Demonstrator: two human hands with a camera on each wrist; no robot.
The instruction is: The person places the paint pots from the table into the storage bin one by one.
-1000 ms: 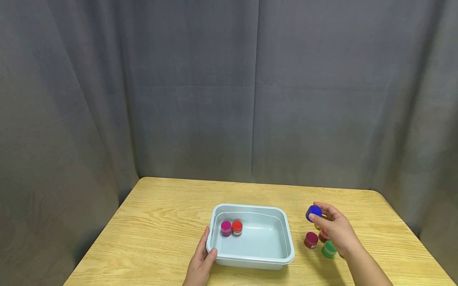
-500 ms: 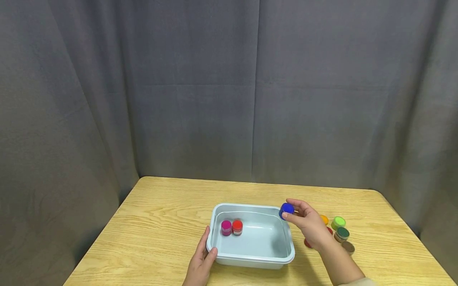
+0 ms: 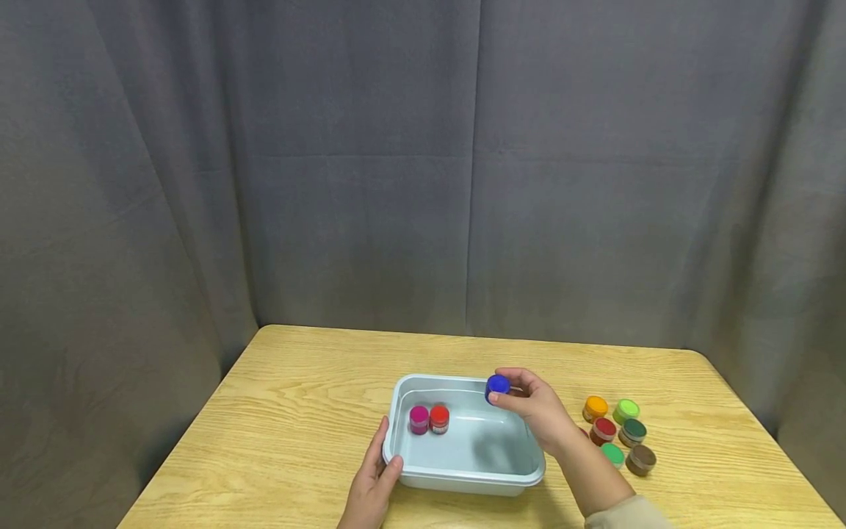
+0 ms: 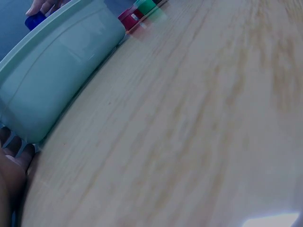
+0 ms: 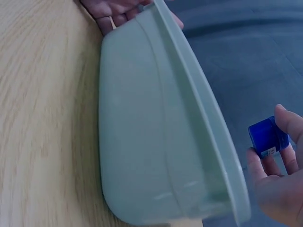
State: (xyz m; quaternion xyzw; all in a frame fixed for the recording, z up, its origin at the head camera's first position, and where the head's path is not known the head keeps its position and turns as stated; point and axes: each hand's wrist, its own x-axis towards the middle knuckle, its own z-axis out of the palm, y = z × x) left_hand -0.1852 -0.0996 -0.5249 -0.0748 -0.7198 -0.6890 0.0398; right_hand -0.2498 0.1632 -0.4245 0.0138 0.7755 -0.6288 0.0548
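Observation:
Held above the right half of a pale blue plastic tub (image 3: 472, 479) is a small blue paint jar (image 3: 497, 387), pinched between the thumb and fingers of my right hand (image 3: 540, 413). The right wrist view shows the blue jar (image 5: 267, 137) tilted and past the tub's rim (image 5: 208, 104). My left hand (image 3: 372, 481) grips the tub's front left corner, thumb at the rim and fingers along the outer side. Inside the tub, a magenta jar (image 3: 419, 421) and a red jar (image 3: 439, 419) stand upright side by side at the left.
Right of the tub stands a group of jars: orange (image 3: 595, 408), lime (image 3: 626, 411), dark red (image 3: 603, 432), dark green (image 3: 632, 432), green (image 3: 612, 455) and brown (image 3: 640, 461). My forearm mostly hides another dark red jar. A grey curtain (image 3: 357, 220) hangs behind the wooden table (image 3: 264, 441).
My right hand has carried the blue jar leftward from above the jar group to over the tub, uncovering several jars. My left hand stays at the tub's corner.

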